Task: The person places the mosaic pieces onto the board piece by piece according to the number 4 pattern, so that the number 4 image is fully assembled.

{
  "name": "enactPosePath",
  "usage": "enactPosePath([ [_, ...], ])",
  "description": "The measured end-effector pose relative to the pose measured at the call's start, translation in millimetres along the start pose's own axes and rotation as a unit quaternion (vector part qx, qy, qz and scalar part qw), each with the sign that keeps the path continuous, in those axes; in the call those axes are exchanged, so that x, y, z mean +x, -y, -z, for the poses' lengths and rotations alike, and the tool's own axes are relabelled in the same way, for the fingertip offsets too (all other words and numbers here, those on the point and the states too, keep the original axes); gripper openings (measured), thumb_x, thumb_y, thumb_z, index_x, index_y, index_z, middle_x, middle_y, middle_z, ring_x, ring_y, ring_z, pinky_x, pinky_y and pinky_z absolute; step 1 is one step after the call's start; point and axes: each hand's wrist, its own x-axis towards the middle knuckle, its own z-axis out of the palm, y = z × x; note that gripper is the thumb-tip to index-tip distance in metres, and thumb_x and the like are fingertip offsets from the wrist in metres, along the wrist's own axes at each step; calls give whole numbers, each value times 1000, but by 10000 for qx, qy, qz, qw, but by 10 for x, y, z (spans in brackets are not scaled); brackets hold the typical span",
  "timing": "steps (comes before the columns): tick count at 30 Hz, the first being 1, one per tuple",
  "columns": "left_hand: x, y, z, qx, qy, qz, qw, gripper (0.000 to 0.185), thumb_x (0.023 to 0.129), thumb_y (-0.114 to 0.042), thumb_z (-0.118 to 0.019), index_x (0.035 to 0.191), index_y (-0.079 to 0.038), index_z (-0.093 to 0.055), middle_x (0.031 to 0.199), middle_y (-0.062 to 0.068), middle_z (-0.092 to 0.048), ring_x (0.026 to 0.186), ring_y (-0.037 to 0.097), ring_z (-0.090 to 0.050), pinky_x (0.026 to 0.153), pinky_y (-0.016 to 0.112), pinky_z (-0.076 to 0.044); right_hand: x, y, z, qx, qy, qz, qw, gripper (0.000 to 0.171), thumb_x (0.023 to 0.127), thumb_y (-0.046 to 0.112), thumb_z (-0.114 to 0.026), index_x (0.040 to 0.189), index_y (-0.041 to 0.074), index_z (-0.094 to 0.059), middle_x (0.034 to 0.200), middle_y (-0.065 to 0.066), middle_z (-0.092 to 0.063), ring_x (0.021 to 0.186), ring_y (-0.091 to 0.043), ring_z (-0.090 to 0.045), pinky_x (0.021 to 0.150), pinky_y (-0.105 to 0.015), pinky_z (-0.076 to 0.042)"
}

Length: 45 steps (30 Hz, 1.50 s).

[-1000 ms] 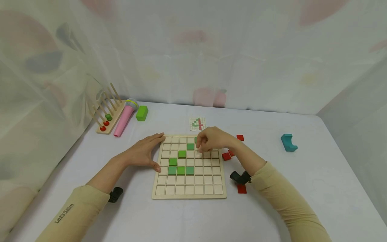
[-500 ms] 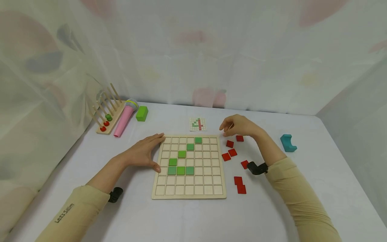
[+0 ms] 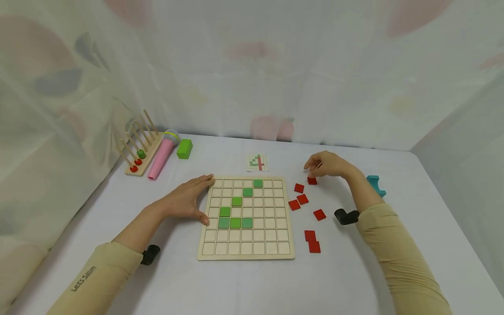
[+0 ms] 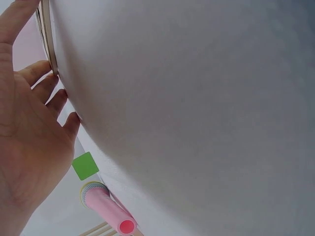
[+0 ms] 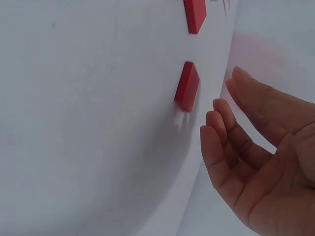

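Fingers of my right hand [image 3: 328, 165] hang loose just above the red tile [image 3: 312, 180] farthest back on the worktop [image 3: 413, 227], holding nothing; my left hand [image 3: 189, 197] lies flat, steadying the grid board [image 3: 246, 256]. Picking looks underway; next comes a clean pinch.

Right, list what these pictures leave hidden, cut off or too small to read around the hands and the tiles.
- Pattern card: head view, too small to read cell by cell.
- Teal block: head view, partly hidden behind the right forearm.
- Wooden board: left wrist view, only an edge shows beside the left hand; its grid lies out of frame.
- Red tile: right wrist view, blurred; whether the right hand touches it cannot be told.
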Motion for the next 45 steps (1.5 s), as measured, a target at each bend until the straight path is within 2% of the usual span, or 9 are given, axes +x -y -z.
enactPosePath([
  [6, 0, -4, 11, -31, 50, 41, 10000, 135, 50, -68, -85, 155, -6, -29, 166, 10, -23, 154, 36, -20, 123, 59, -23, -24, -76, 29, -43, 245, -163, 9996, 30, 87, 13, -70, 116, 6, -68, 102, -10, -63, 88, -21, -62, 77, -28, -49],
  [11, -6, -5, 8, -7, 10, 17, 10000, 134, 51, -68, -85, 155, -6, -30, 166, 12, -24, 153, 38, -22, 122, 61, -24, -12, -111, 25, -130, 382, -155, 9991, 31, 84, 12, -73, 115, 7, -69, 104, -11, -62, 94, -21, -58, 78, -25, -46],
  [18, -17, -10, 8, 16, 1, 50, 10000, 133, 51, -69, -84, 155, -7, -30, 166, 12, -24, 153, 38, -22, 119, 64, -25, 11, -164, -9, -92, 491, -131, 9987, 34, 81, 13, -76, 114, 10, -69, 100, -8, -57, 98, -21, -51, 80, -30, -42],
  [38, -5, 5, -2, 43, -10, 22, 10000, 133, 51, -70, -84, 155, -6, -30, 166, 12, -24, 153, 38, -22, 119, 64, -26, 31, -225, -71, -46, 365, -51, 9993, 26, 82, 14, -76, 106, 9, -69, 91, -4, -53, 94, -21, -50, 76, -30, -41],
  [45, -8, -15, 9, 38, 34, 45, 10000, 134, 51, -70, -84, 155, -6, -29, 166, 12, -23, 153, 38, -22, 120, 63, -25, 35, -245, -83, -67, 264, 14, 9996, 24, 79, 15, -79, 100, 8, -69, 91, -4, -60, 91, -19, -52, 77, -28, -42],
])
